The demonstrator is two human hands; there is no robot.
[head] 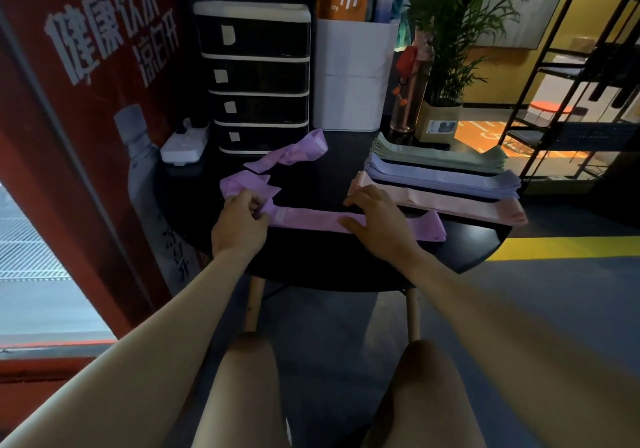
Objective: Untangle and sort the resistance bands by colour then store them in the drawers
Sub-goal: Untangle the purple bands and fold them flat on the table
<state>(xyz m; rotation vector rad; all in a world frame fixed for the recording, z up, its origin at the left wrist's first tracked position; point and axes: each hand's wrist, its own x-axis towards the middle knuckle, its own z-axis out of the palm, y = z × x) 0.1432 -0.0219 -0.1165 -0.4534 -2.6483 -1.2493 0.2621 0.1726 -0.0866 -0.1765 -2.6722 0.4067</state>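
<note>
Two hands work a flat purple band (311,218) on the round black table (346,267): the left hand (239,222) pinches its crumpled end, the right hand (377,221) presses spread fingers on it; pink (460,205), lilac (446,179) and green (436,157) stacks lie beside the drawers (258,77)

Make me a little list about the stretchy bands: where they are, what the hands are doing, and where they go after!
sorted piles: green stack, lilac stack, pink stack, side by side on the black table
flat band: purple band laid straight near the front
twisted bands: purple tangle behind it
left hand: pinches the purple band's end
right hand: fingers flat, pressing on it
storage: drawer unit, all drawers closed
</note>
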